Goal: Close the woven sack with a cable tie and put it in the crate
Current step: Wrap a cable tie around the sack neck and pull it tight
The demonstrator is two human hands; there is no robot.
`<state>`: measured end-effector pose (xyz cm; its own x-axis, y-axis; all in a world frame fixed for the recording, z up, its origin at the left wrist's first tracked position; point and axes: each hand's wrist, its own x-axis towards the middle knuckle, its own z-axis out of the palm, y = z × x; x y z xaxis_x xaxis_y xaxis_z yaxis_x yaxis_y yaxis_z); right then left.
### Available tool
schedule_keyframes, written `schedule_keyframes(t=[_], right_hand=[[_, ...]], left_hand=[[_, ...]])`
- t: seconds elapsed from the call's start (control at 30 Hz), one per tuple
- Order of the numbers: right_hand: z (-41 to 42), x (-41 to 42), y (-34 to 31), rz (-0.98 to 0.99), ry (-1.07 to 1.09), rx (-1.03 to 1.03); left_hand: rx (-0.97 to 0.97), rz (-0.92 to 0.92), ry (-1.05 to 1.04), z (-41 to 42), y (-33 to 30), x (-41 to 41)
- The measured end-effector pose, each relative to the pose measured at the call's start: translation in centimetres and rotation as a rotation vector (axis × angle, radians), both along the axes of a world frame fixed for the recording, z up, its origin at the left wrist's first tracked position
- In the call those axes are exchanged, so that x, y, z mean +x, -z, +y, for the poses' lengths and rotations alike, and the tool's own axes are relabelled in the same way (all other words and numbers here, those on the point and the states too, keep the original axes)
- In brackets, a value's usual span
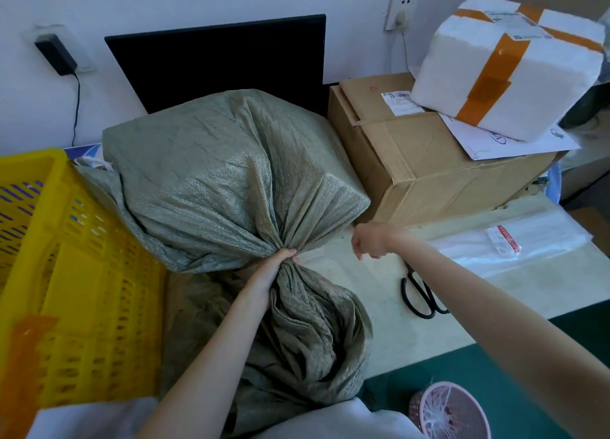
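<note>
A bulky grey-green woven sack (214, 181) lies on the table in the middle of the view. Its mouth is gathered into a tight neck, and the loose end (310, 333) spills toward me. My left hand (275, 267) is clenched around that neck. My right hand (371, 240) hovers just right of the neck, above the table, fingers curled; I cannot make out anything in it. The yellow slatted plastic crate (76, 273) stands at the left, touching the sack. I see no cable tie.
Black-handled scissors (421, 296) lie on the table under my right forearm. A brown cardboard box (425, 161) carries a taped white foam box (508, 62) at the right. Clear plastic bags (515, 240) lie beside it. A black panel (218, 62) leans on the wall. A pink basket (450, 412) sits on the floor.
</note>
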<state>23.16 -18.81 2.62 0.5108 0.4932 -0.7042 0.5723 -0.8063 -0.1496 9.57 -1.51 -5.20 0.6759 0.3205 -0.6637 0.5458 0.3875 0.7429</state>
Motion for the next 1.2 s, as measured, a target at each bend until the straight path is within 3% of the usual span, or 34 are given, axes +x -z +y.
schedule_keyframes(t=[0.1, 0.33, 0.67, 0.87, 1.03, 1.2], right_hand=[[0.8, -0.2, 0.2, -0.008, -0.026, -0.013], [2.0, -0.5, 0.0, 0.258, 0.033, 0.190], [4.5, -1.6, -0.5, 0.332, -0.085, 0.096], [6.9, -3.5, 0.5, 0.182, -0.141, 0.237], [6.6, -3.7, 0.8, 0.163, -0.094, 0.244], [7.0, -5.4, 1.5, -0.178, -0.081, 0.248]], left_hand=[[0.000, -0.021, 0.003, -0.1, -0.2, -0.1], [-0.049, 0.028, -0.017, -0.3, -0.6, -0.6], [-0.089, 0.023, -0.126, -0.9, -2.1, -1.2], [-0.009, 0.037, -0.098, -1.0, -3.0, -1.7], [-0.100, 0.038, -0.171, -1.1, -2.8, -2.8], [-0.156, 0.009, -0.371, -1.6, -2.5, -3.8]])
